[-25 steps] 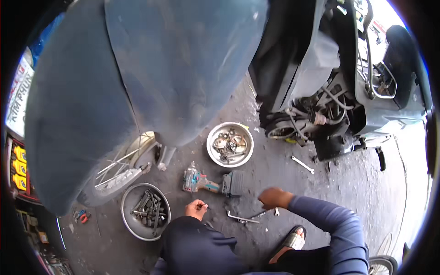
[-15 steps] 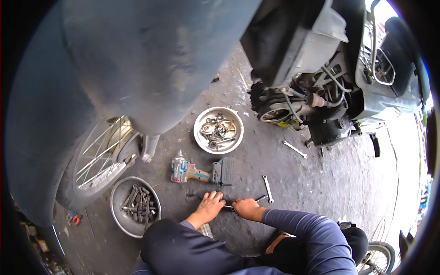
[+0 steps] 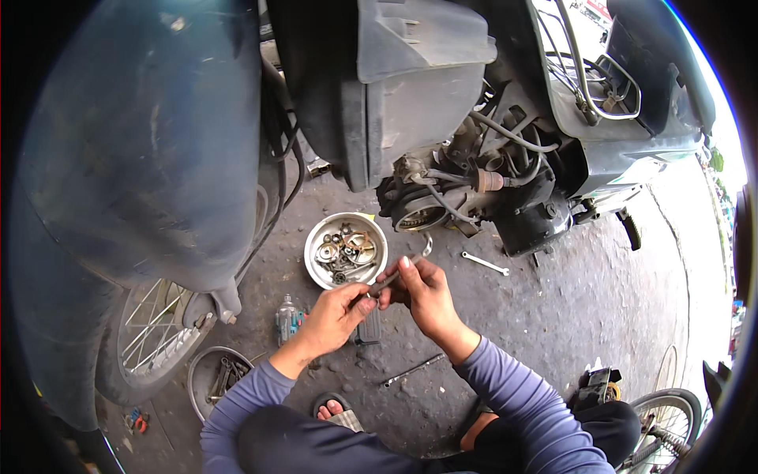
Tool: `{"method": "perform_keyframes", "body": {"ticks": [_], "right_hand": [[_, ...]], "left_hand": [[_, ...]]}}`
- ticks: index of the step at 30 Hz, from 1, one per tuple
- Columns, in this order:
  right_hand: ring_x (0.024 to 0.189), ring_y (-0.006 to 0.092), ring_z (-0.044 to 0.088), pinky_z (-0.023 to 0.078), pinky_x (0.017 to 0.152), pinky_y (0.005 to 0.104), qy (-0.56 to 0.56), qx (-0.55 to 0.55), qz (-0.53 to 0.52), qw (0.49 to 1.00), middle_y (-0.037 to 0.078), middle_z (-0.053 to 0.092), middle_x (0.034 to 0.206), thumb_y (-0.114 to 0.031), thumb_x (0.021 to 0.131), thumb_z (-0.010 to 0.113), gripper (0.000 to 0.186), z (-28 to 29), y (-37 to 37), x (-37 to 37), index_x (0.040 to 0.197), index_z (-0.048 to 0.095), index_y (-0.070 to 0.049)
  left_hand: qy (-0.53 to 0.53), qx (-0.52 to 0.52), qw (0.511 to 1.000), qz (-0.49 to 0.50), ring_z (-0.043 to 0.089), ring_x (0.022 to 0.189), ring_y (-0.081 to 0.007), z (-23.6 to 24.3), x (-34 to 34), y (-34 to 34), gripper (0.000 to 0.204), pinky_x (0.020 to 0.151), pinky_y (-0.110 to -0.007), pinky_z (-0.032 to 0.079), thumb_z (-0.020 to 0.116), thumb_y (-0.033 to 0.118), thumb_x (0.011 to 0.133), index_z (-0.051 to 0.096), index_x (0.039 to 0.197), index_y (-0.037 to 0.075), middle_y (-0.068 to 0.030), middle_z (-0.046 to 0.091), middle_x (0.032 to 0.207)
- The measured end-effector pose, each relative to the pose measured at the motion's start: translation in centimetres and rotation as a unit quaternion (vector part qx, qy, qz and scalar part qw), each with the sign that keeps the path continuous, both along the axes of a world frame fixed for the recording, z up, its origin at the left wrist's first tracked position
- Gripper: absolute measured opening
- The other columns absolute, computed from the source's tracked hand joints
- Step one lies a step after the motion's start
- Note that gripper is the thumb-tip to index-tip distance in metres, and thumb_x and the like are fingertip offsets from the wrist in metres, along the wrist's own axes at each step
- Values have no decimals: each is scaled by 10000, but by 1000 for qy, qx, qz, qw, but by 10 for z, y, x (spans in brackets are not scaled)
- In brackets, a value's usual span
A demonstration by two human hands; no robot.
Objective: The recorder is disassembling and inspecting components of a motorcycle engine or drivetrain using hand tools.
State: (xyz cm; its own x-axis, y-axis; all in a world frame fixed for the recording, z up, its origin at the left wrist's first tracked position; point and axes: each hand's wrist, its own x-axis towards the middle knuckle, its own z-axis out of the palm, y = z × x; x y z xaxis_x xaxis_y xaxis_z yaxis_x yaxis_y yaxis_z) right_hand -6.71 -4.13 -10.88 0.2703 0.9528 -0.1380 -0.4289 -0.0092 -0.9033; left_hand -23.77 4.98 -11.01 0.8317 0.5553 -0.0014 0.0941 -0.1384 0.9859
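My left hand (image 3: 333,318) and my right hand (image 3: 427,300) are raised in front of me, close together. Between their closed fingertips is a dark rod-like piece (image 3: 384,284), partly covered by the fingers. A curved silver end (image 3: 427,244) shows just past my right fingers; whether it belongs to the same piece I cannot tell. Behind my hands stands a metal bowl (image 3: 313,276) of small engine parts. A cordless impact wrench (image 3: 289,320) lies partly hidden by my left hand. Below them a slim metal bar (image 3: 413,370) rests on the floor.
A motorcycle with an exposed engine (image 3: 422,215) stands ahead to the right. A large dark body panel (image 3: 150,150) and a spoked wheel (image 3: 150,328) fill the left. A second bowl (image 3: 194,379) holds sockets and tools. One wrench (image 3: 485,263) lies on the floor near the engine.
Both hands have risen from the floor and now hold the dark piece between them. The wrench beside my right hand no longer shows on the floor. The view has shifted right.
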Motion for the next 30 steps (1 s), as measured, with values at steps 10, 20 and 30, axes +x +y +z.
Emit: {"method": "perform_keyframes", "body": {"ticks": [10,20,30], "right_hand": [[691,217,639,549,679,365,155,17,24,988,173,648,994,-309,1025,415,337,26,30,10,989,543,1],[790,215,655,567,743,362,345,38,19,938,169,648,1024,-317,1014,442,330,36,37,1,1021,550,-5],[558,190,599,526,526,318,164,-67,-126,976,92,591,698,-432,993,466,469,37,36,10,884,569,12]], "left_hand": [[2,211,972,107,553,617,-297,48,10,10,156,573,-368,429,603,112,906,572,888,-40,-156,560,739],[-15,292,943,160,565,613,-194,75,10,19,127,559,-308,448,639,84,889,606,911,-36,-126,581,774],[27,298,941,159,542,590,-156,85,16,30,196,540,-301,443,636,144,913,612,891,-50,-110,561,729]]}}
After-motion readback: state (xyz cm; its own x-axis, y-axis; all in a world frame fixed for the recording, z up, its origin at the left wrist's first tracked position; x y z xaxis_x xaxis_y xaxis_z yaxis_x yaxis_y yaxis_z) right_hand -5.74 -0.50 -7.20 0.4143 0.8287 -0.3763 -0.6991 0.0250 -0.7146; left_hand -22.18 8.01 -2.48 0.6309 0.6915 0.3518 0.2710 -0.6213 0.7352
